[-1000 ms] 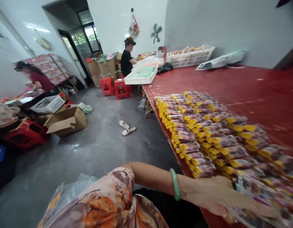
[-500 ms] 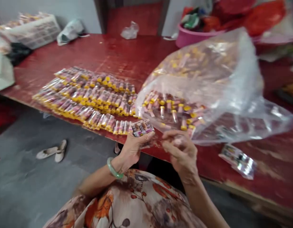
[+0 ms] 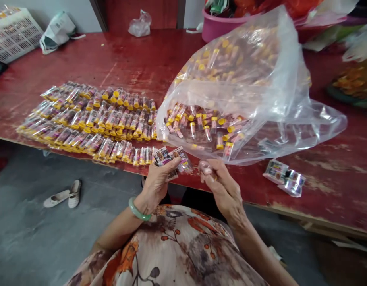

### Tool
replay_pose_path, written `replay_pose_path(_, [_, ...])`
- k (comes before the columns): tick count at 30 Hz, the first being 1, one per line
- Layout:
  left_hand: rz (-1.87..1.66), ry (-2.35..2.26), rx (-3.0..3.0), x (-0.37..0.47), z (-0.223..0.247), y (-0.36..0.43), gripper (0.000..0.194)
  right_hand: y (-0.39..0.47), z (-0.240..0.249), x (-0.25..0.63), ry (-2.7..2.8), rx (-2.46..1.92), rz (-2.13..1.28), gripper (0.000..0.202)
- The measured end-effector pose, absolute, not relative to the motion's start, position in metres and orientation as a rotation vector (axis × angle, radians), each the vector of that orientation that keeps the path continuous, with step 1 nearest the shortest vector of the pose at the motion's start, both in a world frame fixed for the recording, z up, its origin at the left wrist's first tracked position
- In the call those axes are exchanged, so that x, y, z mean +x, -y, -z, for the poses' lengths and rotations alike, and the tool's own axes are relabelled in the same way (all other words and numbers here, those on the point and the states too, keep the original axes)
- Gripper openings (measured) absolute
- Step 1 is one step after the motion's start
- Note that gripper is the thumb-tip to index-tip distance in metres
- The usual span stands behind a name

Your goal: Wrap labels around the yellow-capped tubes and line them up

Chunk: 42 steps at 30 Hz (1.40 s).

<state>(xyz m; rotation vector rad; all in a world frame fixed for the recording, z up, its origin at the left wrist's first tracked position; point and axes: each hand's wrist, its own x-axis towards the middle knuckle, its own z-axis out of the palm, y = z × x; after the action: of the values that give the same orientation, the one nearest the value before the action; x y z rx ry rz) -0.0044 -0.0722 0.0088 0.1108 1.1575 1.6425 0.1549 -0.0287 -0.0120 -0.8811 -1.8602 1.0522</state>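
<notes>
My left hand (image 3: 156, 182) is closed on several small printed plastic sleeves (image 3: 162, 156), which fan apart above the thumb. A green bangle circles that wrist. Pinched in the fingers of my right hand (image 3: 224, 186) is a small clear tube (image 3: 205, 167), its lower end hidden by the fingers. The tube is close to the sleeves but apart from them. Just beyond, a large clear plastic bag (image 3: 257, 95) lies with its mouth towards me, full of yellow-capped tubes (image 3: 213, 124). Left of it, rows of sleeved tubes (image 3: 94, 119) lie side by side, yellow caps facing me.
More printed sleeves (image 3: 275, 171) lie on the red table (image 3: 326, 186) at the right. At the back stand a pink basin (image 3: 219, 28), a crumpled clear bag (image 3: 141, 24) and a white basket (image 3: 16, 35). White shoes (image 3: 74, 194) are on the floor.
The sleeves in my left hand have spread apart. The tube in my right hand shows more clearly, with its end towards the sleeves. My view has shifted right and down.
</notes>
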Motion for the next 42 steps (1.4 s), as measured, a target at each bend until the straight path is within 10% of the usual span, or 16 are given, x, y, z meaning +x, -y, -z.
replay_pose_path(25, [-1.602,-1.077,0.120,0.009,-0.004,0.093,0.029,0.068,0.023,0.139,1.984,-0.837,0.035,0.037])
replay_pose_path(33, [-1.580,-1.059,0.039,0.001,-0.001,0.094,0.032,0.049,0.005,0.160,2.187,-0.556,-0.891,0.050])
replay_pose_path(42, [-1.560,-1.019,0.104,0.012,-0.010,0.099,0.032,0.063,0.007,0.150,1.968,-0.668,-0.418,0.033])
